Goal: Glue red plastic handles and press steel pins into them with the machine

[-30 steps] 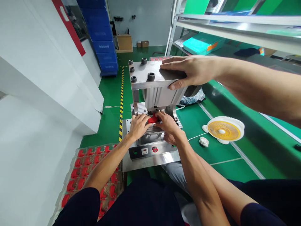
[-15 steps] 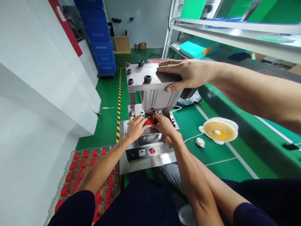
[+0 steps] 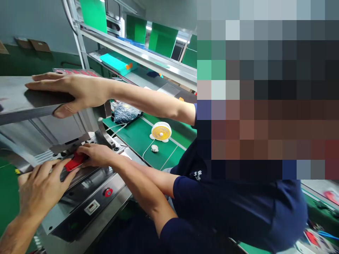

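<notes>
A red plastic part (image 3: 75, 162) sits low in a metal press machine (image 3: 87, 192), gripped between my two hands. My left hand (image 3: 42, 185) holds its near left end, thumb and fingers closing on it. At the far right end, the fingers of my right hand (image 3: 97, 155) pinch the same part. Its underside and the seat below it are hidden. Above, a co-worker's hand (image 3: 79, 91) lies flat on the machine's top plate (image 3: 16, 90). The co-worker's other forearm passes behind my right arm, its hand mostly hidden.
On the front panel is a red button (image 3: 108, 192). On the green table are a white and yellow fan (image 3: 161, 132), a crumpled white lump (image 3: 155, 148) and a plastic bag (image 3: 125, 112). A shelf rack (image 3: 137, 46) holds a teal box (image 3: 118, 63). The co-worker sits close at my right.
My view has swung right, so the machine now stands at the left and the co-worker's body shows. Both my hands stay on the red part, and the co-worker's hand stays on the plate.
</notes>
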`<state>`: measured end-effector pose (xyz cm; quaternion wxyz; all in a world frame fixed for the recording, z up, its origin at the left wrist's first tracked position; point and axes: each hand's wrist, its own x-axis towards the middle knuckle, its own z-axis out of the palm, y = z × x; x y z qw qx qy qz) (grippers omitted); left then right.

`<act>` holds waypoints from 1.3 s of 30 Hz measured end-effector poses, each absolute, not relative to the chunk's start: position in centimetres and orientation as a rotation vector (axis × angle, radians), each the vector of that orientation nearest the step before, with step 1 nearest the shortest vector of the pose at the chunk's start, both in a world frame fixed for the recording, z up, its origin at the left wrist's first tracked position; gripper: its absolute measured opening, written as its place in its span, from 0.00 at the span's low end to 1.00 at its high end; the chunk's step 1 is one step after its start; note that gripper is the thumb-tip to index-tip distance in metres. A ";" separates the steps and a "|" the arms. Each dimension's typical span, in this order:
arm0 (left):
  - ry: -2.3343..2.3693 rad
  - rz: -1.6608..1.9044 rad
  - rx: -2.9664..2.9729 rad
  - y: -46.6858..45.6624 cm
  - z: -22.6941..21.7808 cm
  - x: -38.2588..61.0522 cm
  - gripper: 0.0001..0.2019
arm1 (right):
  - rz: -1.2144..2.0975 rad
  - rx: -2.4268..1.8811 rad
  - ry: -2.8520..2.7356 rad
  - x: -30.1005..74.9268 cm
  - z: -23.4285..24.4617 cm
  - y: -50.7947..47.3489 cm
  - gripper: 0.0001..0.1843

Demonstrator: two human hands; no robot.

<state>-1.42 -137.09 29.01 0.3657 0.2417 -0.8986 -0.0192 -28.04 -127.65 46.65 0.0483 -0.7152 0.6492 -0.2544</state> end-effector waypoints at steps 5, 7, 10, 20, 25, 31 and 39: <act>-2.315 -0.032 0.600 -136.9 29.5 -2.0 0.27 | -0.553 -2.609 1.302 -26.8 53.6 -138.0 0.23; -2.316 -0.038 0.616 -137.4 29.2 -2.1 0.25 | -0.465 -2.658 1.159 -27.1 54.8 -138.9 0.23; -2.316 -0.089 0.650 -138.0 28.6 -2.0 0.21 | -0.454 -2.657 1.175 -27.3 54.9 -138.5 0.26; -2.343 -0.074 0.619 -139.1 27.5 -2.2 0.16 | -0.399 -2.561 1.270 -27.4 55.6 -138.8 0.32; -2.392 -0.056 0.651 -139.6 28.2 -3.2 0.11 | -0.514 -2.457 1.286 -26.7 52.1 -137.6 0.29; -2.402 0.024 0.802 -140.2 28.4 -3.8 0.11 | -0.932 -2.024 1.734 -22.7 35.3 -133.8 0.12; -2.361 0.011 0.850 -139.6 28.5 -3.7 0.15 | -1.065 -1.954 1.712 -24.3 31.6 -134.0 0.11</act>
